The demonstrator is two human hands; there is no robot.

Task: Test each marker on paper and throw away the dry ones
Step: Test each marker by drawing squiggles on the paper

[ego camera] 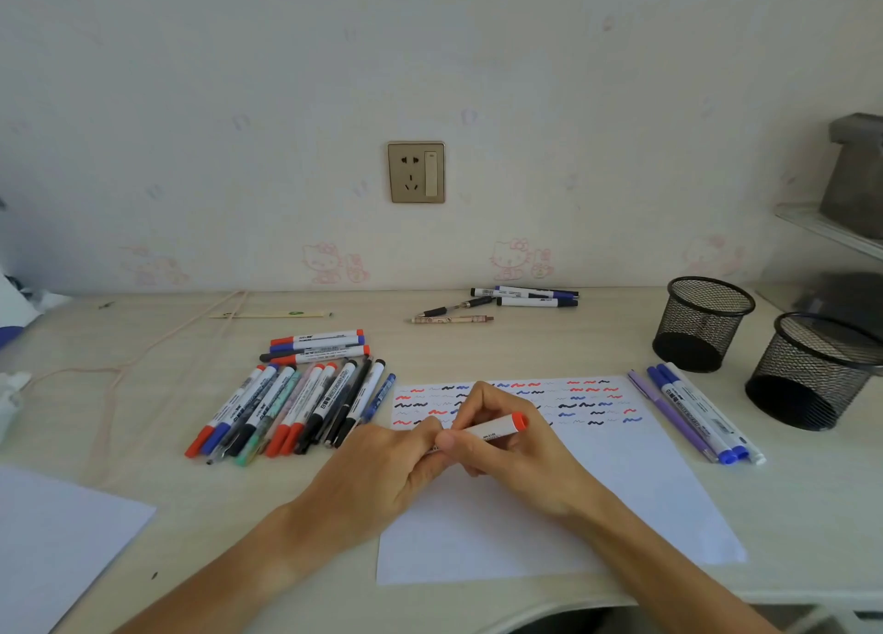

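Untested pile of markers (pixel 296 404) is lying left of the paper (pixel 549 504), within easy reach. My left hand (pixel 382 471) is gripping one end of the red marker (pixel 492 429); my right hand (pixel 516 447) is curling round its barrel over the sheet, probably working the cap. Blue and purple pens (pixel 693 413) are sitting right of the sheet beside two mesh cups (pixel 745 347). Pale desk (pixel 143 394), wallpapered wall.

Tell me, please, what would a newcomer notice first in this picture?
Both hands, the left hand and right hand, hold a red marker over the paper covered with coloured squiggles. A big pile of markers lies to the left, and two black mesh cups stand at right.
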